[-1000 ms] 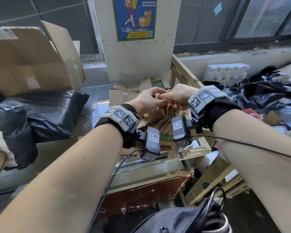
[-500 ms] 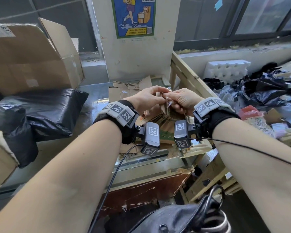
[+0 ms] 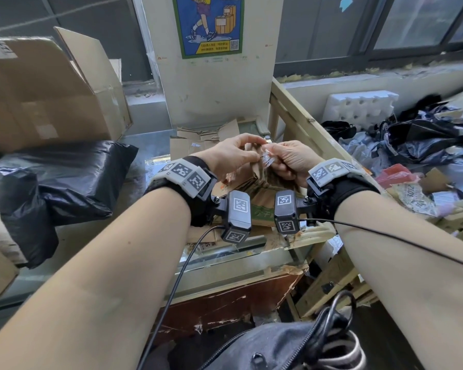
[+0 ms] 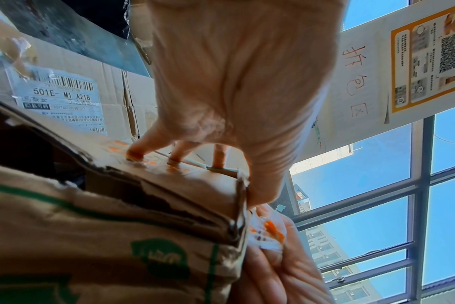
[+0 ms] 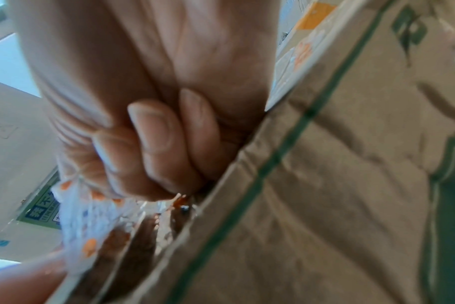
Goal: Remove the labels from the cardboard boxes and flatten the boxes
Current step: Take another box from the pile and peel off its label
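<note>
Cardboard box (image 3: 262, 182) pinned by our left hand (image 3: 233, 153), fingers pressing its edge, so right hand (image 3: 292, 158) pinches crumpled label (image 3: 267, 158), peeling off.

You have two hands up, your left hand (image 3: 231, 156) and right hand (image 3: 292, 158), with one wrist camera under each. Left of them sit one open cardboard box (image 3: 48, 94) and one black plastic bag (image 3: 64, 180). One poster (image 3: 209, 25) hangs above them.
</note>
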Demonstrator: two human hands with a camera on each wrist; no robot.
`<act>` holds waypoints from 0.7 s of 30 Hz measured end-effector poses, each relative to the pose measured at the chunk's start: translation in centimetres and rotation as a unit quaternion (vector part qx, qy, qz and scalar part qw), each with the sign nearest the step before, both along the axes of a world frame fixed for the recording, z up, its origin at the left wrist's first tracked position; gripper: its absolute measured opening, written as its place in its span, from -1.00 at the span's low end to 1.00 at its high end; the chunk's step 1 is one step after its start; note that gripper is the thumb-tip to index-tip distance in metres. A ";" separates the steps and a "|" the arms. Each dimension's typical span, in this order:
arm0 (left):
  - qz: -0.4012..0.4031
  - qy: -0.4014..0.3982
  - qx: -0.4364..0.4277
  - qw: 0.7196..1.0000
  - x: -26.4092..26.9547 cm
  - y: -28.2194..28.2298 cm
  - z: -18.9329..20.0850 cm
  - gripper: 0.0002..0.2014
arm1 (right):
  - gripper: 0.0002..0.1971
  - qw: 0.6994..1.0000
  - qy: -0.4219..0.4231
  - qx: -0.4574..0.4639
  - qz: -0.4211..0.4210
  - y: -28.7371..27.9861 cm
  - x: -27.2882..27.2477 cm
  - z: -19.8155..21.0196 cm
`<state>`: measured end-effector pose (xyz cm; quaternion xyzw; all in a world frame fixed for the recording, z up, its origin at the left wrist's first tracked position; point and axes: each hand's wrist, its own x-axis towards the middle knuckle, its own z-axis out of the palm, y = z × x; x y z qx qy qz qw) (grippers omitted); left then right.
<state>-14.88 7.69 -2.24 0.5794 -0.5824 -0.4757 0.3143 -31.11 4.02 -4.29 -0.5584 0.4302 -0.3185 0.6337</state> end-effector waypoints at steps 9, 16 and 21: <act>-0.003 0.003 0.007 1.000 -0.2 0.1 0.1 -0.66 | -0.70 0.999 -0.041 0.000 -0.009 0.1 -0.4 -0.4; -0.003 0.019 0.016 1.000 -0.6 0.2 0.4 -0.63 | -0.67 0.997 -0.072 0.006 -0.011 0.2 -0.8 -0.6; -0.005 0.005 0.011 1.000 -0.7 0.2 0.6 -0.63 | -0.63 0.996 -0.082 0.007 -0.017 0.2 -0.9 -0.7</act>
